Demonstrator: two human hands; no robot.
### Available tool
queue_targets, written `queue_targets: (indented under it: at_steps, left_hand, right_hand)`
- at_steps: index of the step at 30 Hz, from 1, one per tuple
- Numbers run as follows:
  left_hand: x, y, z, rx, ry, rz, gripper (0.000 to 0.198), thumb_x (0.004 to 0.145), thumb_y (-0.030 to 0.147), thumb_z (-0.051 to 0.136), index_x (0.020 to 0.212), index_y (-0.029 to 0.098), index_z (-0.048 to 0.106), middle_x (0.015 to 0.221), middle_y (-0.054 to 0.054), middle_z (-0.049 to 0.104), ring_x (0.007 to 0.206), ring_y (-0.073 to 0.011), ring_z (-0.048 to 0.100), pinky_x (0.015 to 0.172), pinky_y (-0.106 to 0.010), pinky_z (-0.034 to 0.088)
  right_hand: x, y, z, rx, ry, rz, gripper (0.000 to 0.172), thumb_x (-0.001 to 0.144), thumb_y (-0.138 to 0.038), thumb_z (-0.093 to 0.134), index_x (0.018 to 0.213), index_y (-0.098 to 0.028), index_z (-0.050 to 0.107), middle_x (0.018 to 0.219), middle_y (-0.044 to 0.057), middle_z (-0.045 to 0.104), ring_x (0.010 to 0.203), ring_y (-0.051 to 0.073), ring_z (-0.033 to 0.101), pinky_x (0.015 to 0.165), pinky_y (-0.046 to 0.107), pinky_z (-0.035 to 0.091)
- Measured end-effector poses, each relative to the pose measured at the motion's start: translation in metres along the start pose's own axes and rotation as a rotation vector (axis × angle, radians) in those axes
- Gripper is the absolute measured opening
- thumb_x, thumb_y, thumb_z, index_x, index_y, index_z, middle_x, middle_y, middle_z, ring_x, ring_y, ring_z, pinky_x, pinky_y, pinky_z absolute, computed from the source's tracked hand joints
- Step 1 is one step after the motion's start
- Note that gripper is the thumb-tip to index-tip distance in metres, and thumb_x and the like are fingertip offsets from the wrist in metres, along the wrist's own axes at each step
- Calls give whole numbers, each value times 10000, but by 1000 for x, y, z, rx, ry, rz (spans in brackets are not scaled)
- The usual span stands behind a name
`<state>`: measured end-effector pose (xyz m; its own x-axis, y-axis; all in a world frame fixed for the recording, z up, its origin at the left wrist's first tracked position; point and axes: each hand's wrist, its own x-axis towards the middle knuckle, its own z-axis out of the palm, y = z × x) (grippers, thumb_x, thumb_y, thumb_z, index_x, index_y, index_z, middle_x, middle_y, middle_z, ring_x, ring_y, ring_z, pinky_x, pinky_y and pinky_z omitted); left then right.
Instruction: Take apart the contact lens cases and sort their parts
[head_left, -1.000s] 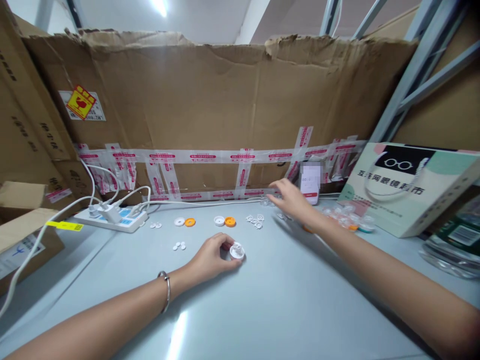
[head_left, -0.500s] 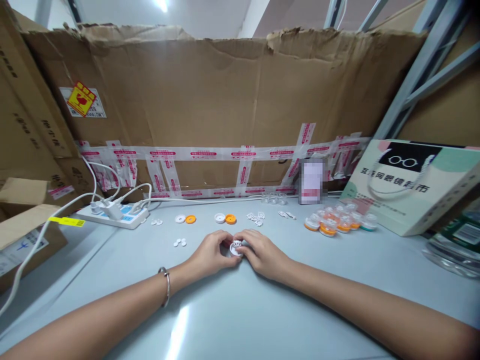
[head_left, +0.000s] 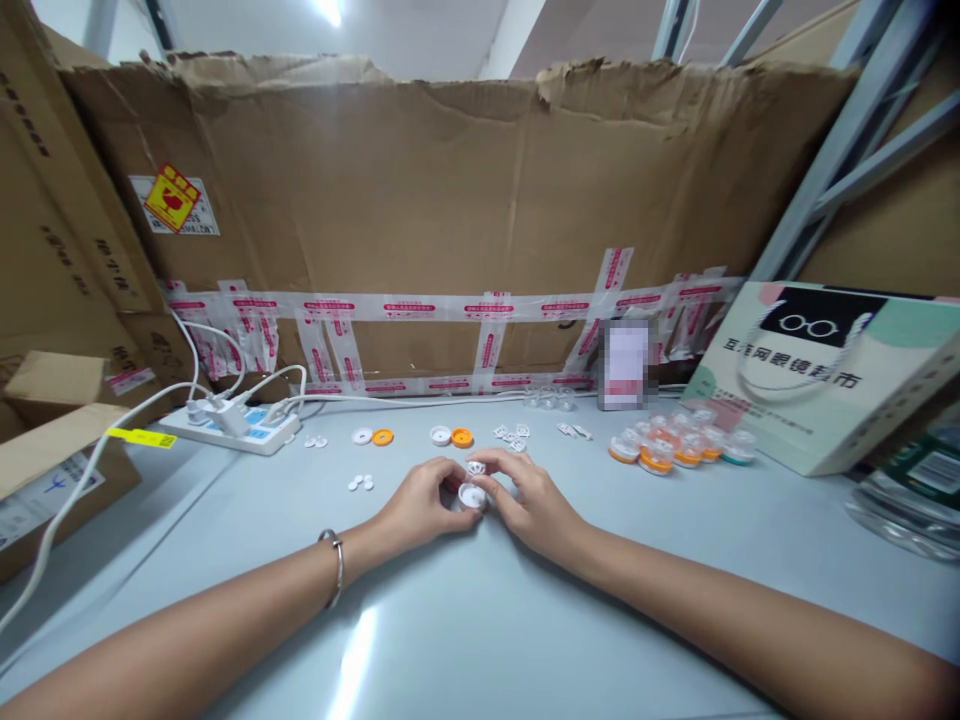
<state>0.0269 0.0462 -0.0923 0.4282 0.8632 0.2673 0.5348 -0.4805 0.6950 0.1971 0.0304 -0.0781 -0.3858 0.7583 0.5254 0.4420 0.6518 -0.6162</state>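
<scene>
My left hand (head_left: 420, 508) pinches a small white round plastic base (head_left: 471, 495) just above the grey table (head_left: 465, 620). My right hand (head_left: 525, 495) meets it from the right, its fingertips pinching a small white insert piece (head_left: 475, 467) right above the base. Behind the hands lie loose white and orange rings (head_left: 450, 437) and small white inserts (head_left: 510, 437). A metal bangle circles my left wrist.
A cluster of finished orange, white and teal round cases (head_left: 675, 447) sits at the right, next to a printed paper bag (head_left: 825, 375). A white power strip (head_left: 232, 428) with cables lies at the left. A taped cardboard wall (head_left: 450, 220) closes the back. Cardboard boxes (head_left: 52, 450) stand left.
My right hand came back from the far side of the table to the left hand and now holds a white insert over the base. The left hand stayed put.
</scene>
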Motion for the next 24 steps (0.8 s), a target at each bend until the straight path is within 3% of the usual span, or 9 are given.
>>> queue_targets:
  at_steps: [3, 6, 12, 17, 24]
  left_hand:
    - [-1, 1, 0, 17, 5, 38, 207, 633, 246, 649, 800, 160, 563, 763, 7, 595, 671, -135, 535, 609, -237, 406]
    - [-2, 2, -1, 19, -22, 41, 262, 627, 253, 671, 850, 165, 566, 807, -5, 610, 705, -149, 553, 633, -250, 420]
    - [-1, 4, -5, -79, -1, 65, 637, 509, 379, 796, 1062, 182, 549, 1037, -73, 585, 950, -229, 540, 832, -342, 429]
    - [-1, 10, -10, -292, 22, 135, 295, 813, 277, 552, 1093, 196, 593, 1067, -81, 602, 992, -196, 540, 877, -340, 426]
    - [-2, 11, -9, -263, 203, 214, 174, 790, 236, 579, 934, 201, 670, 930, -61, 661, 878, -187, 593, 744, -299, 493]
  right_hand:
    - [-2, -1, -1, 176, 18, 98, 235, 857, -241, 419, 1065, -231, 528, 981, 50, 617, 850, 174, 572, 783, 322, 429]
    - [-1, 2, 0, 343, 28, 166, 249, 851, -269, 421, 1084, -221, 496, 855, 22, 585, 788, 154, 562, 748, 299, 436]
    - [4, 12, 5, 724, 67, 309, 281, 750, -361, 597, 922, -228, 419, 665, -47, 595, 710, 139, 591, 713, 286, 443]
    - [5, 11, 7, 802, 37, 369, 272, 676, -382, 678, 768, -205, 494, 687, -21, 654, 671, 143, 624, 664, 279, 463]
    - [5, 11, 4, 742, 15, 449, 253, 659, -397, 691, 792, -182, 675, 789, 21, 703, 771, 167, 645, 784, 323, 489]
